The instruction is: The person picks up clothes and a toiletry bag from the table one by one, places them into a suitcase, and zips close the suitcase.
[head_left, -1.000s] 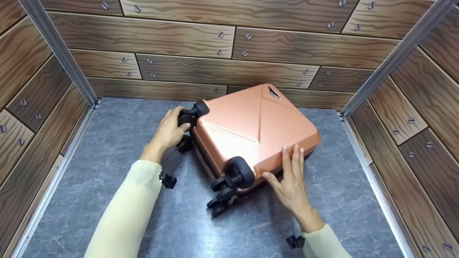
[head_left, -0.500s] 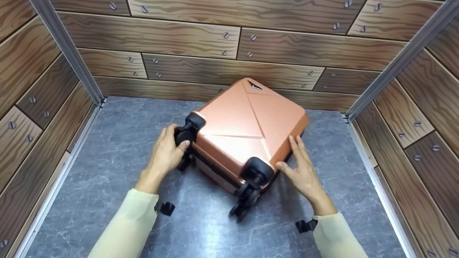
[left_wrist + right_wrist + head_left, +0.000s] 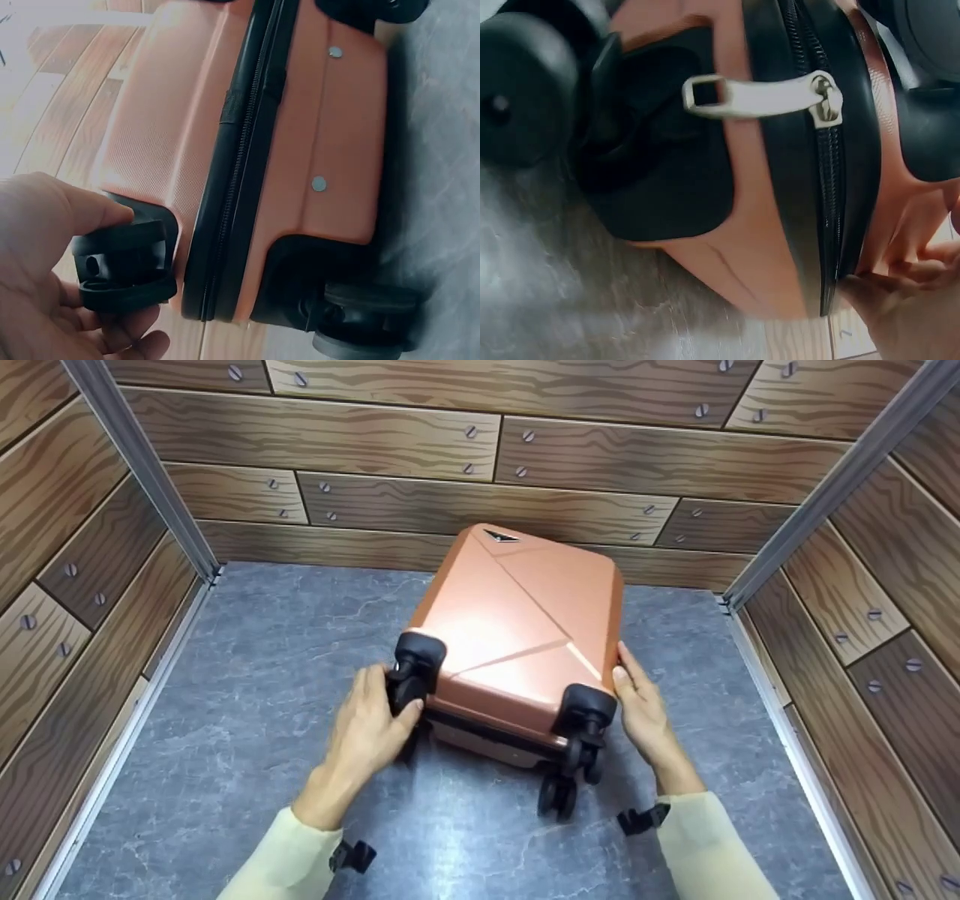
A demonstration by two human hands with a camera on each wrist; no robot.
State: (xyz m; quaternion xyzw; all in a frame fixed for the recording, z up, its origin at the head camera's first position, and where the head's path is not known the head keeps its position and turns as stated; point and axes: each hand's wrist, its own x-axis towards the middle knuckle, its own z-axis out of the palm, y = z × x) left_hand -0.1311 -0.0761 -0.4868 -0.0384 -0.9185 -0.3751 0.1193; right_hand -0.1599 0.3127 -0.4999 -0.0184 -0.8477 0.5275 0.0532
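Observation:
A copper-coloured hard-shell suitcase (image 3: 525,592) lies flat on the floor, its wheeled end toward me and a dark triangular badge (image 3: 501,536) at the far end. My left hand (image 3: 367,731) grips the upper left caster wheel (image 3: 124,262), thumb on one side and fingers curled on the other. Along the suitcase's right side rests my right hand (image 3: 645,716), fingers mostly extended. In the right wrist view, its thumb touches the shell beside the black zipper (image 3: 829,195), below a metal zipper pull (image 3: 757,97). Black casters (image 3: 585,720) sit at the near right corner.
Grey marbled floor (image 3: 262,660) surrounds the suitcase. Wood-plank-patterned walls (image 3: 405,442) stand behind and at both sides, with metal posts (image 3: 139,465) in the corners. A small black device (image 3: 352,856) is strapped at each wrist.
The suitcase has turned counterclockwise on the floor, its wheeled end swinging toward me. My left hand moved nearer with the wheel; my right hand slid along the right side.

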